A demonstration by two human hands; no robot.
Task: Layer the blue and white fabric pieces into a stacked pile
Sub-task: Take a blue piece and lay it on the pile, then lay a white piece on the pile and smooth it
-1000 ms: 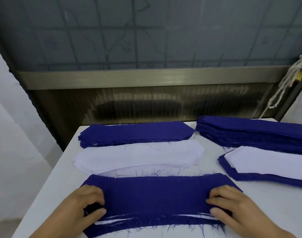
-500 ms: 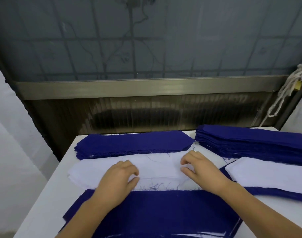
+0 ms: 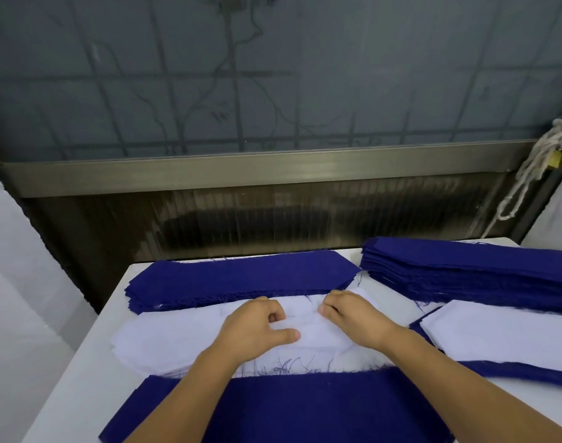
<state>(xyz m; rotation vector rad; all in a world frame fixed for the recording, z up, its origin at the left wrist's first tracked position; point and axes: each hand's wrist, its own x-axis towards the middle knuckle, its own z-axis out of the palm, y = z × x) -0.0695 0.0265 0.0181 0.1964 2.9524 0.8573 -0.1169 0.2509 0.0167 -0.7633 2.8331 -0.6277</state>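
A pile of white fabric pieces (image 3: pixel 164 343) lies across the middle of the white table (image 3: pixel 78 378). My left hand (image 3: pixel 257 327) and my right hand (image 3: pixel 353 314) both rest on it with curled fingers, pinching the top white piece, which puckers between them. In front, under my forearms, lies the layered stack topped with blue fabric (image 3: pixel 305 410). Behind the white pile sits a stack of blue pieces (image 3: pixel 241 279).
At the back right stands a taller blue stack (image 3: pixel 465 270). In front of it a white piece lies on blue fabric (image 3: pixel 503 334). A dark panel and window run behind the table. White cord (image 3: pixel 529 174) hangs at the right.
Both hands left the ends of the front blue stack and reached forward onto the white pile. Since half a second ago they have closed in and gathered the top white piece.
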